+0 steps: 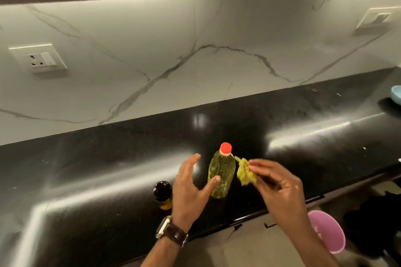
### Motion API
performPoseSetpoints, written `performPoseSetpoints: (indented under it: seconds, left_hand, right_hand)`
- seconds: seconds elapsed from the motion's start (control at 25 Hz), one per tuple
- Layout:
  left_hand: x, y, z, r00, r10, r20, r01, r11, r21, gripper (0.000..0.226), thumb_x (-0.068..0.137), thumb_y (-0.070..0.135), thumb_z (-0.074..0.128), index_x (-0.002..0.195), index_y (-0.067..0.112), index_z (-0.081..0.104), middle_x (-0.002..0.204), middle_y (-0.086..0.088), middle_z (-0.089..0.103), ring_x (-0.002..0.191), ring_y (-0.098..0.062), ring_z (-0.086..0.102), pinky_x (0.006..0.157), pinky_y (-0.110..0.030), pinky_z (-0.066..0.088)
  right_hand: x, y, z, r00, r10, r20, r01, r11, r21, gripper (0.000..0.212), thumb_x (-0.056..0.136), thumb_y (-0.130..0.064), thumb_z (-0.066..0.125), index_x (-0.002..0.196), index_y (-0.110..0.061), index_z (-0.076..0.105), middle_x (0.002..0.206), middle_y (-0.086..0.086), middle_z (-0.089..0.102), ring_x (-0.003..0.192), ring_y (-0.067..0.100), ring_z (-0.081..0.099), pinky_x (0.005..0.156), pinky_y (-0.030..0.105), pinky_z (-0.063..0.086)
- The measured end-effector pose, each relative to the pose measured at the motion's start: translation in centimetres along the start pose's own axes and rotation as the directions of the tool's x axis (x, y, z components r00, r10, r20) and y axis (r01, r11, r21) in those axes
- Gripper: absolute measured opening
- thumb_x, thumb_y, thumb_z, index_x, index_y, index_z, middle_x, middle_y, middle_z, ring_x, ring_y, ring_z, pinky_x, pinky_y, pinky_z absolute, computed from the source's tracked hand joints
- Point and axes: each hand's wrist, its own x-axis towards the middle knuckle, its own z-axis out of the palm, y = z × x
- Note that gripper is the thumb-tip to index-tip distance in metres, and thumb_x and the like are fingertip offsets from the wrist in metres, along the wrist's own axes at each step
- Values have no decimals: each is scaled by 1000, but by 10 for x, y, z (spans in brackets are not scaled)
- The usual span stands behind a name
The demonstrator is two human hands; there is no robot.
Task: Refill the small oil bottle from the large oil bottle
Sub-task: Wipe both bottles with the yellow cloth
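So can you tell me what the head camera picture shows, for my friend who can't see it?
A clear plastic oil bottle with a red cap stands on a shiny black counter between two hands. The open left hand reaches toward it, and the right hand pinches a crumpled yellow-green scrap. A small dark-topped bottle stands left of it.

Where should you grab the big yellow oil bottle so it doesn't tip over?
Grip the large oil bottle around its wide middle, probably from its left side, where the open left hand is already close. It stands upright with its red cap on, and the right hand is busy pinching a crumpled yellow-green scrap.
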Motion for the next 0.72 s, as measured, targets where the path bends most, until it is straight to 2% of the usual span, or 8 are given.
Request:
performPoseSetpoints:
  seconds: [0.08, 0.16, 0.28, 0.36, 0.44, 0.52, 0.64, 0.72]
  left_hand:
    - [17, 19, 25, 998, -4, 60, 5, 1000, -14, 90, 74, 69, 75, 150, 29, 48, 148, 12, 53, 138, -7, 48, 112, -33, 44]
    - [32, 30, 39, 998, 26, 62, -26, 1000, 0, 76, 73, 66, 74, 141, 38, 55, 137, 17, 61, 128, -3, 55, 107, -31, 48]
    - [42, 34, 46, 997, 53, 48, -48, 995, -90, 42, 74, 56, 75, 113, 44, 66, 101, 19, 73, 94, -3, 70, 81, -38, 60]
    - [45, 32, 46, 999, 30, 39, -25, 993, -118, 36, 72, 55, 76, 105, 41, 71, 93, 17, 75, 86, -3, 72, 75, -38, 61]
    - [48, 25, 48, 999, 33, 40, -29, 996, -84, 38, 70, 54, 79, 102, 35, 74, 92, 17, 76, 85, -2, 72, 75, -37, 61]
    - [48, 22, 50, 996, 68, 52, -65, 996, -56, 41, 71, 52, 82, 107, 32, 76, 96, 18, 76, 90, -2, 72, 78, -35, 60]
    - [47, 26, 52, 993, 107, 54, -105, 994, -42, 47, 74, 54, 80, 116, 34, 75, 108, 19, 75, 99, 1, 70, 85, -28, 59]
    - [47, 26, 53, 995, 99, 27, -98, 995, -31, 48, 76, 55, 75, 119, 33, 75, 111, 19, 75, 101, 5, 68, 87, -22, 57]
  right_hand:
    - [37, 0, -10, 979, -199, 51, 205, 963, -176, 28, 82, 5, 79, 103, -12, 82, 109, -5, 76, 102, 8, 73, 87, 18, 58]
    - [68, 2, -5, 925, -333, 181, 376, 871, -317, 28, 84, 3, 79, 106, -14, 82, 114, -4, 75, 105, 4, 71, 90, 18, 57]
    - [88, 14, 11, 768, -374, 519, 614, 658, -435, 32, 80, -4, 85, 109, -15, 81, 116, 3, 75, 105, 14, 72, 89, 30, 62]
    - [97, 16, 18, 704, -363, 610, 682, 583, -441, 34, 77, -6, 87, 109, -16, 81, 112, 4, 76, 100, 19, 73, 84, 33, 64]
    - [109, 15, 23, 758, -327, 565, 607, 671, -426, 30, 82, -3, 82, 109, -17, 81, 108, 1, 76, 95, 13, 72, 86, 30, 63]
    - [112, 17, 24, 862, -211, 460, 419, 807, -415, 28, 89, -4, 75, 112, -19, 81, 109, -6, 76, 98, 4, 70, 92, 27, 60]
    - [87, 30, 25, 972, -135, 190, 197, 911, -361, 28, 89, -2, 76, 111, -18, 81, 108, -9, 74, 99, 0, 69, 90, 17, 57]
    - [60, 36, 28, 994, -92, 54, 104, 952, -287, 27, 86, 0, 78, 108, -17, 81, 108, -9, 73, 101, 3, 70, 87, 13, 56]
